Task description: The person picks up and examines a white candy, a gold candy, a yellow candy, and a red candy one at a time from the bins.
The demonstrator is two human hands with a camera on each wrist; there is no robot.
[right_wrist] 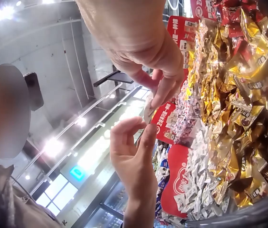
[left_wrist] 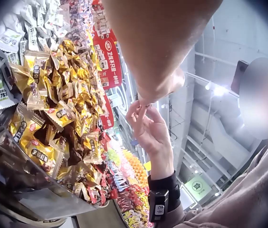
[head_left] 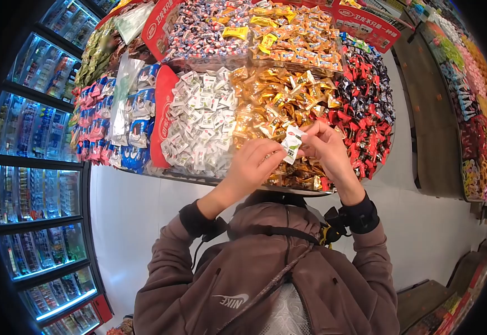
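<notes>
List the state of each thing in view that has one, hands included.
White packet, held; sealed or torn, cannot tell.
Left hand, fingers pinching the packet.
Right hand, fingers pinching the packet.
Gold-wrapped sweets, wrapped, heaped loose.
White-wrapped sweets, wrapped, heaped loose.
Jacket, front open.
Coolers, lit.

In front of the person there is a stand (head_left: 210, 181). In its front part, from left to right, lie the packets (head_left: 97, 120), the left pile of sweets (head_left: 198, 125), the middle pile (head_left: 260, 103) and the right pile (head_left: 363, 125). Plastic bags (head_left: 124, 97) lie on the packets, and a board (head_left: 163, 125) is standing between packets and left pile. Behind the left pile is one back pile (head_left: 204, 36); to its right is another back pile (head_left: 310, 36). One single sweet (head_left: 293, 144) is between the left hand (head_left: 254, 164) and right hand (head_left: 332, 153), above the middle pile. Fridges (head_left: 39, 192) are at far left, across the floor (head_left: 126, 223); more goods (head_left: 472, 106) at far right.
</notes>
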